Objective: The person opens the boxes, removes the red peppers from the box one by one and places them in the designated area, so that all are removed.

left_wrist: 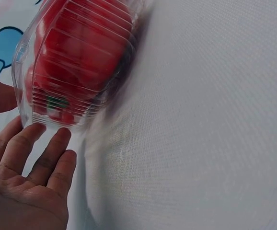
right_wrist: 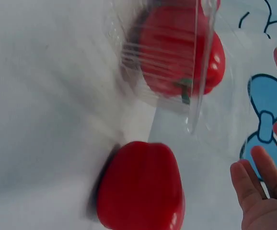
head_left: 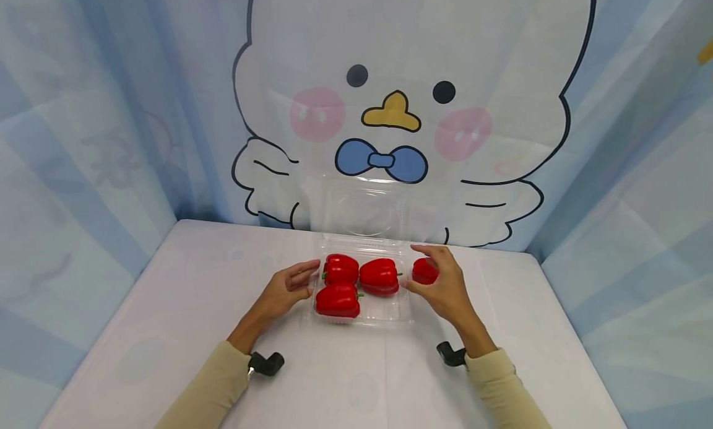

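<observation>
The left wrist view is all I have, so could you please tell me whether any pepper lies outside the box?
Observer: Yes, the head view shows one loose pepper to the right of the box.
Operator: Thank you; could the right hand already be holding it?
Observer: No, the right wrist view shows a gap between the right hand and that pepper.
Operator: And would you kindly say how the lid stands?
Observer: In the head view, the lid is open, raised at the far side.

Soft, even light in the head view, glints along the clear box (head_left: pixel 384 308); wrist views dimmer, greyer, shadow hugging the loose pepper (right_wrist: pixel 141 187)!
</observation>
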`<state>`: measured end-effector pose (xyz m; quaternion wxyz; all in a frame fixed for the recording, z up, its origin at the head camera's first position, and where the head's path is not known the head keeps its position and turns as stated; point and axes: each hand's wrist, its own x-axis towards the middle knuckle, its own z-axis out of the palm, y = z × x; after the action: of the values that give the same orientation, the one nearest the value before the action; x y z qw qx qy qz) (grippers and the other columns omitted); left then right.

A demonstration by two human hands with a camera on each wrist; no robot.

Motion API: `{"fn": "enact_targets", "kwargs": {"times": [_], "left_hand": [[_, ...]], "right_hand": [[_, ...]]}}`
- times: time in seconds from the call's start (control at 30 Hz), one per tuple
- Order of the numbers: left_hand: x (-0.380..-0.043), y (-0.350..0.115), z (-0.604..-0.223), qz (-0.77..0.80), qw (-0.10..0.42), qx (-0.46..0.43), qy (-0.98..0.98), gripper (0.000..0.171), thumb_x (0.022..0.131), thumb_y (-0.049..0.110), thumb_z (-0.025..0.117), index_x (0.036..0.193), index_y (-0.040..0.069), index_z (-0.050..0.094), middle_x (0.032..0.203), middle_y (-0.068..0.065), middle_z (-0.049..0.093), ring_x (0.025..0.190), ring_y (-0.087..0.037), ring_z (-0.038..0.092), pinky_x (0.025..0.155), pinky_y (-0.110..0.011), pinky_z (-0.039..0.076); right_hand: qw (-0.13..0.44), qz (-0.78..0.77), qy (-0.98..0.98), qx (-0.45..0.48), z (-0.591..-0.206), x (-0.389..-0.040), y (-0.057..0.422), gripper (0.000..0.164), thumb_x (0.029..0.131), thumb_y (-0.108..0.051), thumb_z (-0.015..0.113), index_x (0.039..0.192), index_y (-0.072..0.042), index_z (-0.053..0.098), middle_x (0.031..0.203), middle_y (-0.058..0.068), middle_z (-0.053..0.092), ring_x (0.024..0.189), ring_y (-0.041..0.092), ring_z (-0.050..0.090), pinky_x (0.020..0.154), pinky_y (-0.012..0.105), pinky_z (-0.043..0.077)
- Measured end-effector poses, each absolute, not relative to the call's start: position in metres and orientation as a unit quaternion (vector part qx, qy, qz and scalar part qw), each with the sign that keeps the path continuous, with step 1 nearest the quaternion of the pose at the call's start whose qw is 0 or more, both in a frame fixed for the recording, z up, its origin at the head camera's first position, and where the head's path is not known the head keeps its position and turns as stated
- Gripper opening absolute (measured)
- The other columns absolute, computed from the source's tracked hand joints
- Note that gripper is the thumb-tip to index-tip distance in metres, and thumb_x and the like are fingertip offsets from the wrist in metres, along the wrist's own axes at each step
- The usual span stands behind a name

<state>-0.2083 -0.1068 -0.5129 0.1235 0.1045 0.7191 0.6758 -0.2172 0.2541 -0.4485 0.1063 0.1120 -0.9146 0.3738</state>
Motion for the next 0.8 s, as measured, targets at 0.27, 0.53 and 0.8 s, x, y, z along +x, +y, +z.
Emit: {"fn": "enact_targets", "kwargs": {"times": [0.27, 0.53, 0.8], "left_hand": [[-0.209, -0.108, -0.512, 0.673, 0.121, 0.109, 0.721, 0.066, 0.101, 0.000, 0.062, 0.163, 0.008, 0.041, 0.169, -0.014, 0.044, 0.157, -0.035, 0.042, 0.117, -0.036, 0.047], [-0.209, -0.110, -0.515, 0.674, 0.116, 0.122, 0.719, 0.065, 0.101, -0.001, 0.061, 0.162, 0.005, 0.040, 0.169, -0.018, 0.042, 0.157, -0.039, 0.040, 0.118, -0.037, 0.045], [-0.208, -0.109, -0.515, 0.676, 0.114, 0.121, 0.718, 0.065, 0.100, -0.003, 0.060, 0.162, 0.005, 0.042, 0.168, -0.017, 0.043, 0.156, -0.039, 0.042, 0.118, -0.037, 0.046]], "right_hand": [[0.078, 0.358, -0.920, 0.138, -0.465, -0.220, 0.229, 0.080, 0.076, -0.026, 0.097, 0.147, -0.028, 0.060, 0.145, 0.009, 0.056, 0.135, 0.036, 0.054, 0.104, 0.058, 0.061], [0.064, 0.334, -0.929, 0.145, -0.474, -0.226, 0.219, 0.080, 0.076, -0.024, 0.097, 0.147, -0.025, 0.061, 0.147, 0.009, 0.055, 0.142, 0.032, 0.048, 0.111, 0.062, 0.055], [0.035, 0.311, -0.939, 0.145, -0.476, -0.232, 0.213, 0.083, 0.076, -0.019, 0.097, 0.150, -0.020, 0.059, 0.153, 0.010, 0.052, 0.146, 0.034, 0.043, 0.110, 0.056, 0.058]]}}
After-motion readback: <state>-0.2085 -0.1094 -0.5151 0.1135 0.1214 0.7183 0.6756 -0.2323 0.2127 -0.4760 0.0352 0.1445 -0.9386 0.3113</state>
